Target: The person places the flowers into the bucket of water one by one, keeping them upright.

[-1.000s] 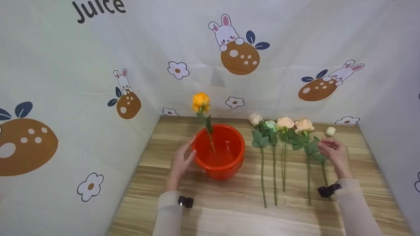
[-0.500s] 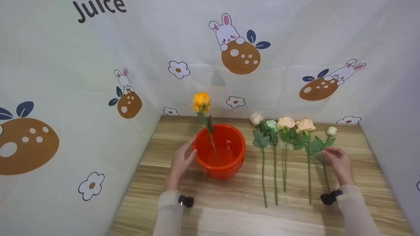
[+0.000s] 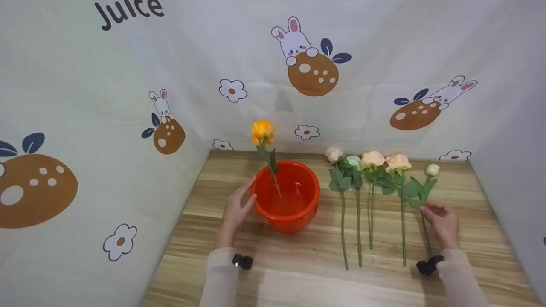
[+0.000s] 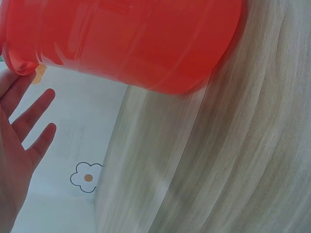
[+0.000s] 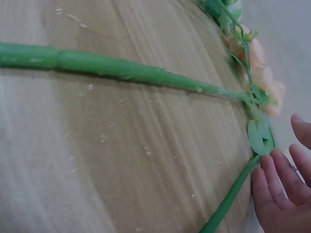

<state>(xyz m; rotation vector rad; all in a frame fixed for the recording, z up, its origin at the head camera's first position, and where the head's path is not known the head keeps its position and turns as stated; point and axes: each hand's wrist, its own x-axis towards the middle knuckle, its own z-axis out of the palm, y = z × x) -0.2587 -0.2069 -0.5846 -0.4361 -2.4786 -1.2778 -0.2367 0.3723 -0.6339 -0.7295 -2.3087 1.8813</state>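
Five long-stemmed flowers lie side by side on the right of the counter [image 3: 307,277] in the head view: from the left, a cream rose [image 3: 334,154], a pale green rose [image 3: 353,162], two peach roses [image 3: 373,159] and, at the far end, a white bud [image 3: 432,170]. Left of them a red bucket [image 3: 288,224] stands upright, with a yellow rose [image 3: 262,132] leaning in it, its bloom above the rim. The left hand [image 3: 234,209] rests against the bucket's left rim, its fingers loose. The right hand [image 3: 442,221] is at the white bud's stem, just below the leaves. Behind, a pale cloth [image 3: 362,25] carries printed rabbits on fruit. The left wrist view shows the bucket's outer wall; the left hand is spread, one finger at the lip and others free of it. In the right wrist view the right hand is relaxed, unclenched, its fingertips beside a green stem and leaf; whether they touch cannot be told. Another stem runs toward the peach blooms, and small specks dot the counter.
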